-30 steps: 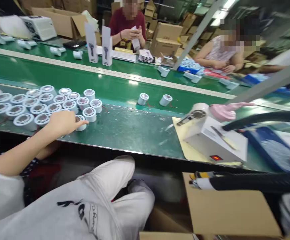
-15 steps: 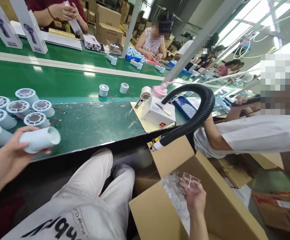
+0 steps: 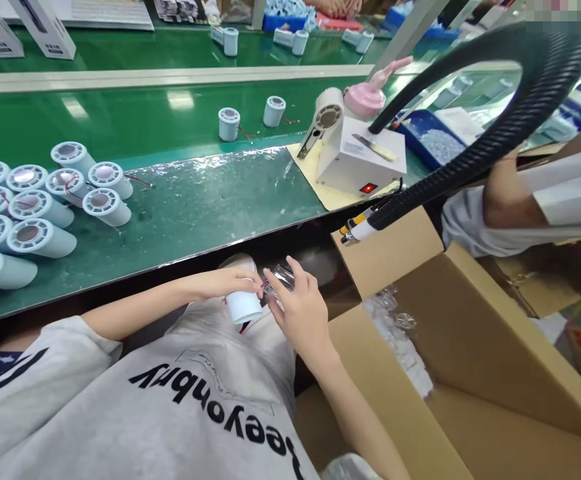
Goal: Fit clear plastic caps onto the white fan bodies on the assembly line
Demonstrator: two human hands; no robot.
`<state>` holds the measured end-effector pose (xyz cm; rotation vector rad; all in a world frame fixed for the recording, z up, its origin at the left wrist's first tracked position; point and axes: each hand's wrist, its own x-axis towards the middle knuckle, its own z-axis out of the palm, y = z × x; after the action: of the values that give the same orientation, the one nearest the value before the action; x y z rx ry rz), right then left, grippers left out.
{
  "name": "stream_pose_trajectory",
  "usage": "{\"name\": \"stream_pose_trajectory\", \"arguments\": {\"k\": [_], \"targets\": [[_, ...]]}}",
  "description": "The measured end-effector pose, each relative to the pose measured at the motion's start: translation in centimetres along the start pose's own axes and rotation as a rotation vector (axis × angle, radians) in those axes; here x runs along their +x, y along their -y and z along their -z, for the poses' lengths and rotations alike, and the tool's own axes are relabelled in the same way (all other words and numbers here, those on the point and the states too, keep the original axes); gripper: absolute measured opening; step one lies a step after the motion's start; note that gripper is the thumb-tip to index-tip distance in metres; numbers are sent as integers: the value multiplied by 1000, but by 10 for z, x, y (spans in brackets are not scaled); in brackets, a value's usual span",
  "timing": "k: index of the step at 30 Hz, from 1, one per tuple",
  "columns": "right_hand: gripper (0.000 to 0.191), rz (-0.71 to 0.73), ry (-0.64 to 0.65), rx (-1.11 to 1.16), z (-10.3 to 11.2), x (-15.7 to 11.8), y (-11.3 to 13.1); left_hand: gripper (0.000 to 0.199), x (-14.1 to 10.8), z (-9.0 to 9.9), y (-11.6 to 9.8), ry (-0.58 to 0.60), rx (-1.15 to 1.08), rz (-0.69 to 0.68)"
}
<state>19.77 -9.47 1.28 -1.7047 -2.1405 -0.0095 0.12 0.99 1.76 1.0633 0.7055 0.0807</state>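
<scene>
Above my lap, my left hand (image 3: 237, 283) is closed around a pale blue cylindrical housing (image 3: 244, 308), which is tilted with one rim toward me. My right hand (image 3: 297, 303) pinches a clear plastic part (image 3: 281, 279) close beside it. Thin red wire shows between the two hands; whether the two pieces touch I cannot tell. On the left of the bench stand several similar pale blue housings (image 3: 45, 237), with round grilled ends and thin wires. Under my right forearm an open carton (image 3: 385, 380) holds several clear plastic parts (image 3: 400, 340).
A white box with a lit red switch (image 3: 367, 188) sits on the bench edge, a knife (image 3: 375, 148) on top. A thick black hose (image 3: 490, 127) arches over the right side. Two housings (image 3: 229, 124) stand on the green belt (image 3: 135, 117). A co-worker's arm (image 3: 513, 190) is at right.
My left hand has carried the housing from the bench to above my lap. My right hand has come out of the carton with a clear part and met it there. The view has tilted down.
</scene>
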Motion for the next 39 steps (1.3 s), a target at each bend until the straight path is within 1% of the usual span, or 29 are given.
{"name": "stream_pose_trajectory", "arguments": {"k": [1, 3, 4, 5, 7, 9, 11, 13, 15, 17, 20, 22, 25, 27, 30, 32, 34, 36, 38, 39], "targets": [[33, -24, 45, 57, 0, 1, -3, 30, -3, 0, -3, -24, 181, -95], [19, -52, 139, 272, 0, 1, -8, 21, -9, 0, -8, -131, 509, -315], [15, -65, 177, 402, 1, 0, -9, 20, -11, 0, -9, -187, 601, -401], [12, -83, 204, 522, 1, -1, -10, 24, -12, 1, -9, -229, 650, -461], [10, -128, 204, 678, 2, -2, -9, 39, -12, 2, -5, -268, 658, -518], [12, -151, 144, 706, 3, -4, -7, 55, -9, 4, 1, -280, 615, -535], [18, -130, 46, 661, 3, -6, -4, 62, -7, 6, 6, -285, 580, -542], [18, -77, -42, 592, 3, -8, -3, 62, -5, 7, 9, -277, 572, -551], [19, -21, -89, 519, 4, -11, -2, 53, -6, 8, 9, -266, 587, -565], [22, 27, -81, 456, 3, -13, -3, 40, -6, 8, 8, -262, 602, -568], [27, 65, -13, 412, -1, -18, -7, 38, -6, 9, 7, -260, 615, -545], [27, 58, 14, 385, -5, -21, -10, 36, -5, 10, 7, -257, 628, -517], [28, 17, 16, 324, -11, -25, -15, 31, -4, 11, 8, -227, 629, -491], [29, 1, 65, 320, -16, -25, -16, 27, -2, 10, 9, -190, 626, -482], [25, -14, 206, 390, -22, -23, -12, 23, 0, 7, 11, -175, 651, -481], [20, -50, 252, 504, -26, -21, -7, 23, 3, 6, 12, -193, 647, -497], [22, -123, 218, 662, -28, -20, -3, 26, 5, 7, 14, -215, 616, -518], [28, -237, 134, 793, -26, -20, -1, 41, 7, 11, 17, -230, 592, -536], [33, -349, 59, 862, -23, -20, 1, 57, 10, 15, 23, -219, 599, -554], [35, -393, 33, 886, -20, -20, 1, 62, 10, 18, 26, -204, 608, -567]]}}
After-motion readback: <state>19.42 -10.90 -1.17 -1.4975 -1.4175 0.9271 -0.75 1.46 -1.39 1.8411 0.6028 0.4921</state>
